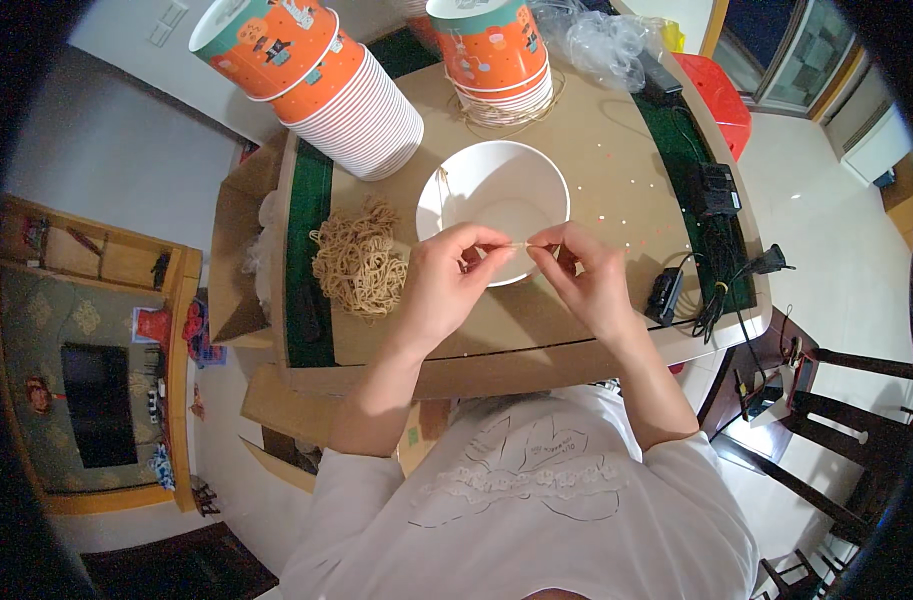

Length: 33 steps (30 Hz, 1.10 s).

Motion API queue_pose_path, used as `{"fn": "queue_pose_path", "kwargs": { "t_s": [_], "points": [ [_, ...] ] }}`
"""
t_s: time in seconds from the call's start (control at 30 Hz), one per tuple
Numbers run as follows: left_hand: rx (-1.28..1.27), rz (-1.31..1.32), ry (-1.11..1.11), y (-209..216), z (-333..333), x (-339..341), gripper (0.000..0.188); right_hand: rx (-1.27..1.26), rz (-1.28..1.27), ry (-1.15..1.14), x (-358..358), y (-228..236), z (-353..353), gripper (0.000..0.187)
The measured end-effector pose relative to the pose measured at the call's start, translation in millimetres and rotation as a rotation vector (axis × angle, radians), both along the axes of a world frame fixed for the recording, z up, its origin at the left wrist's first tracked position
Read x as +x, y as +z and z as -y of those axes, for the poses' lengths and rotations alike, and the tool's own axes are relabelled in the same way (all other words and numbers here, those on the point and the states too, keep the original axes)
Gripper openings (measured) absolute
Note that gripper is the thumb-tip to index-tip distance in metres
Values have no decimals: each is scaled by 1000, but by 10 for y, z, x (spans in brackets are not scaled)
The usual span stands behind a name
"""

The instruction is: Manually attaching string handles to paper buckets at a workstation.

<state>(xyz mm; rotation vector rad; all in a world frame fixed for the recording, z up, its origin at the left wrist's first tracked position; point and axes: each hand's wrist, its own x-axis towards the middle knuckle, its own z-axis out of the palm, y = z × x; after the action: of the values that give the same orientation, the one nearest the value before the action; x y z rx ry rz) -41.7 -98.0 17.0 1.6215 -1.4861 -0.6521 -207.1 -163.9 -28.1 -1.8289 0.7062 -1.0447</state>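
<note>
Both of my hands are over the near rim of a white paper bucket (pixel 496 160), which stands with its mouth up on the table. The thumb and forefinger of my left hand (pixel 446 280) are pinched together. My right hand (pixel 588 278) pinches the same way, its fingertips almost meeting the left ones. Between them shows a short bit of thin, tan string (pixel 519 245); the rest of it is hidden by my fingers. Another piece of tan cord (pixel 442 176) hangs at the bucket's left inner wall. A tangled heap of tan cord (pixel 361 262) lies beside my left hand.
A tall leaning stack of orange-printed paper buckets (pixel 351 115) stands at far left. A shorter stack (pixel 491 60) at the back has tan loops round its base. Clear plastic bags (pixel 601 45), black adapters (pixel 716 190) and cables (pixel 718 285) lie along the right; a red stool (pixel 716 100) stands beyond.
</note>
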Motion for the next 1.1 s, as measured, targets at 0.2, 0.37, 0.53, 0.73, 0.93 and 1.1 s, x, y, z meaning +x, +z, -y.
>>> {"fn": "queue_pose_path", "kwargs": {
  "t_s": [0.2, 0.37, 0.53, 0.73, 0.93, 1.1],
  "points": [
    [-151, -28, 50, -10, -40, -47, 6, -119, 5, 20, 6, -10, 16, 8],
    [-153, -178, 123, -179, -30, -101, 5, -74, 35, 28, 8, 10, 11, 8],
    [-183, -172, 133, -201, -43, -157, 6, -33, -52, 45, 5, 69, -14, 8],
    [-25, 123, 19, 79, -110, -78, 7, -124, -32, 31, -61, 34, 59, 9],
    [-11, -429, -72, 293, -144, -150, 10, -171, -59, 45, -147, 114, 64, 10],
    [124, -1013, -126, 225, -90, -25, 15, -260, -122, 200, -180, 113, 133, 14]
  ]
}}
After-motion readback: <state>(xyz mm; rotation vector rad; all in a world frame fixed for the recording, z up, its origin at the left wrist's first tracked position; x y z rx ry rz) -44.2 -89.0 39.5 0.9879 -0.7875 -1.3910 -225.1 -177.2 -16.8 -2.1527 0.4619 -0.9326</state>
